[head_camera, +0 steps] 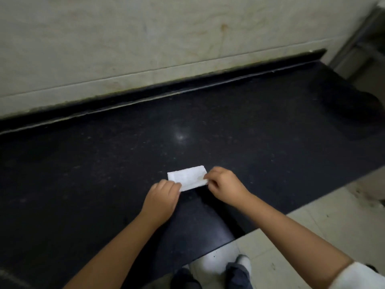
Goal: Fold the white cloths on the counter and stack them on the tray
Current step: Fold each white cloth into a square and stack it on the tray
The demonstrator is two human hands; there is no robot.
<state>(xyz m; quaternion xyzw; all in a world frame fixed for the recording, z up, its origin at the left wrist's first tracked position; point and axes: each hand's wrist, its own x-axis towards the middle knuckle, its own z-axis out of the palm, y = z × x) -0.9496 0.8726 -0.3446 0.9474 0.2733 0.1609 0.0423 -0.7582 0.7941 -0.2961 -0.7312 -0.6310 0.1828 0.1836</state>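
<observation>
Cloth (187,177): white, small, already folded to a narrow oblong, lying flat on the dark counter (104,174) near the front edge, just ahead of me. Looks light, soft, limp, no stiffness to speak of; layers will likely slide apart or spring open if let go carelessly. Not fragile. Polished stone under it, so prob slippery; cloth may skate when pushed. Best hold, I judge: pinch at the short ends or corners, through all layers at once, and keep it low to the surface.

Grip now: my left hand (161,197) has fingers curled, pinching the near-left corner. My right hand (224,185) is curled over the right end, thumb and fingers nipping that edge. Both grasping the cloth, neither released. Knuckles up, wrists low, forearms coming in from below and converging on it.

Outward: pale stone wall (145,49) behind counter. Dark oval shape far right on the counter, poss. the tray, can't tell. Tiled floor (312,226) and my shoes below.
</observation>
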